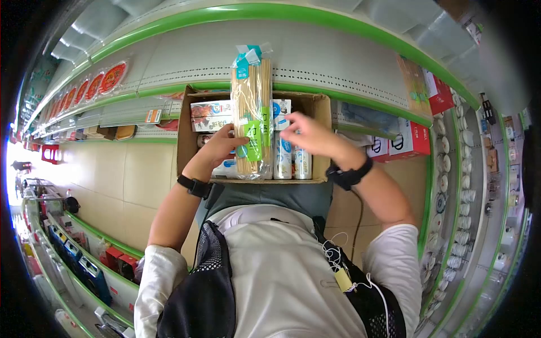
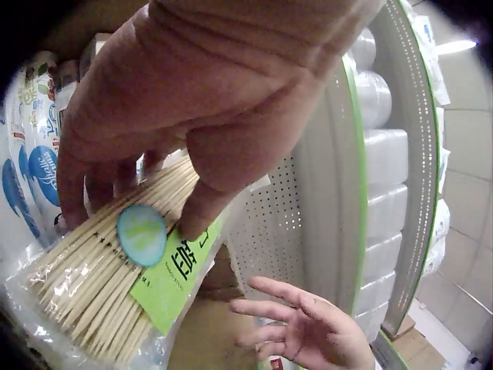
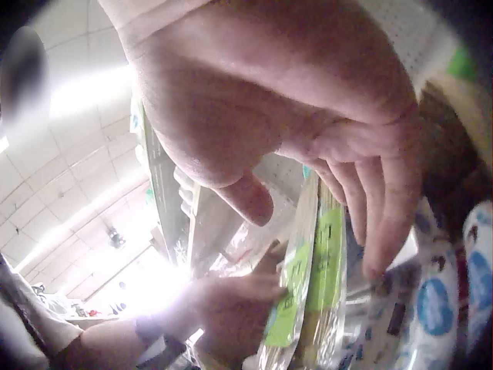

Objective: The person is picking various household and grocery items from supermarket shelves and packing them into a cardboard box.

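A clear packet of bamboo skewers (image 1: 252, 96) with green labels stands upright over an open cardboard box (image 1: 321, 112) on my lap. My left hand (image 1: 222, 145) grips the packet's lower part, and in the left wrist view its thumb (image 2: 202, 204) presses the green label of the skewers (image 2: 92, 270). My right hand (image 1: 304, 132) hovers just right of the packet with relaxed, spread fingers and holds nothing. The right wrist view shows that right hand (image 3: 308, 139) above the skewers (image 3: 304, 301). White and blue tubes (image 1: 283, 158) and flat boxes (image 1: 211, 115) fill the cardboard box.
Green-edged store shelves curve around me. Stacked white bowls (image 1: 462, 169) line the right shelves, red and white boxes (image 1: 414, 138) sit beside the cardboard box, and round red packets (image 1: 107, 79) hang at upper left. A tiled floor (image 1: 112, 180) lies below.
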A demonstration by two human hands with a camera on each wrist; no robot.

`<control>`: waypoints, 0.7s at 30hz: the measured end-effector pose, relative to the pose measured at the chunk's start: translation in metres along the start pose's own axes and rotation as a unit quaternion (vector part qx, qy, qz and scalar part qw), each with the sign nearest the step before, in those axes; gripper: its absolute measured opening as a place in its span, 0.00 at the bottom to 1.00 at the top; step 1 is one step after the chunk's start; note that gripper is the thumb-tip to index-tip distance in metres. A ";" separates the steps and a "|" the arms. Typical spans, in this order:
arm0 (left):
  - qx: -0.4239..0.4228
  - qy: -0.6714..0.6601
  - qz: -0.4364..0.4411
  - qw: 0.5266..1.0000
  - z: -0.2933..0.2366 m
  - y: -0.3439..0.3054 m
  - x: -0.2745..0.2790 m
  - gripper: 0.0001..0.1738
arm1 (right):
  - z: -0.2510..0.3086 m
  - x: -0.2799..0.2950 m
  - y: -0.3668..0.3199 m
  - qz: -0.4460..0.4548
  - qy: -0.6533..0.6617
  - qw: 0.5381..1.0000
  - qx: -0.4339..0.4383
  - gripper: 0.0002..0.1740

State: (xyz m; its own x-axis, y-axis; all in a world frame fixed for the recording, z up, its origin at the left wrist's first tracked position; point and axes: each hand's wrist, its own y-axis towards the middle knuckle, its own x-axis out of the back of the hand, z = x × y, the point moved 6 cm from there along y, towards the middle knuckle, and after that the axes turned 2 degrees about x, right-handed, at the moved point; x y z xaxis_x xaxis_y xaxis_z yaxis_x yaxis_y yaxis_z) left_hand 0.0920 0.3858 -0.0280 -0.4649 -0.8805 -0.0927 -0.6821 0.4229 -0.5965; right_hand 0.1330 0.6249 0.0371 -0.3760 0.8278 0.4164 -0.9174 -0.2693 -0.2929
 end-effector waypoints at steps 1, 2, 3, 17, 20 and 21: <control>-0.007 -0.005 0.000 1.000 0.000 0.002 0.001 0.26 | -0.023 -0.023 0.020 0.010 -0.039 0.999 0.012 0.38; -0.006 0.014 -0.003 1.000 0.002 0.004 0.003 0.26 | 0.001 -0.033 0.014 0.049 -0.019 0.998 -0.030 0.39; -0.005 0.033 -0.007 0.999 0.002 0.002 0.004 0.27 | -0.023 -0.054 0.032 0.056 0.037 0.998 0.002 0.39; -0.071 -0.128 0.009 0.989 -0.002 -0.043 0.019 0.27 | 0.013 -0.066 -0.002 -0.009 0.434 0.896 -0.093 0.31; -0.056 -0.135 0.004 0.989 0.009 -0.037 0.022 0.29 | 0.010 -0.074 -0.008 -0.007 0.391 0.919 -0.058 0.34; -0.050 -0.155 0.007 0.987 0.011 -0.036 0.021 0.30 | 0.014 -0.073 -0.010 -0.008 0.390 0.919 -0.058 0.34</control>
State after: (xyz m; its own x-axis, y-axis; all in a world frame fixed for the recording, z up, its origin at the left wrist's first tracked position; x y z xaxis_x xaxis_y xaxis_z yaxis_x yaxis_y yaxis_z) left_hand 0.1133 0.3491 -0.0173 -0.2895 -0.8912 -0.3493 -0.7360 0.4405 -0.5140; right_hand 0.1676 0.5607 0.0217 -0.1138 0.9441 -0.3094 -0.8846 -0.2381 -0.4011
